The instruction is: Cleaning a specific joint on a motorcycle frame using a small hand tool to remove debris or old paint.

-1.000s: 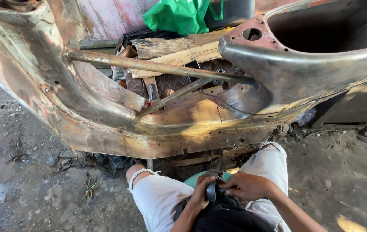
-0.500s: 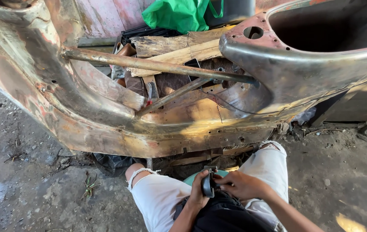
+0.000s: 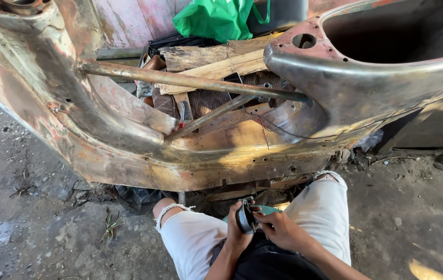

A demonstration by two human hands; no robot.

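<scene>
Low in the head view, between my knees in white torn trousers, both hands meet on a teal angle grinder (image 3: 269, 210). My left hand (image 3: 237, 228) cups its dark round disc (image 3: 244, 217) from the left. My right hand (image 3: 279, 229) has its fingers on the disc's right face and on the tool's head. The grinder's body is mostly hidden behind my hands and lap. Just in front stands a rusty, bare-metal vehicle body shell (image 3: 144, 155).
A rusty bar (image 3: 190, 80) and a thinner brace (image 3: 208, 118) cross the shell's opening. Wooden planks (image 3: 206, 59), a green bag (image 3: 216, 18) and a black crate lie behind. A curved metal panel (image 3: 356, 78) rises on the right. Dirt floor with pebbles lies on both sides.
My hands have turned the grinder, so the dark disc now stands more upright and edge-on between them. The view has shifted slightly; the shell has not moved.
</scene>
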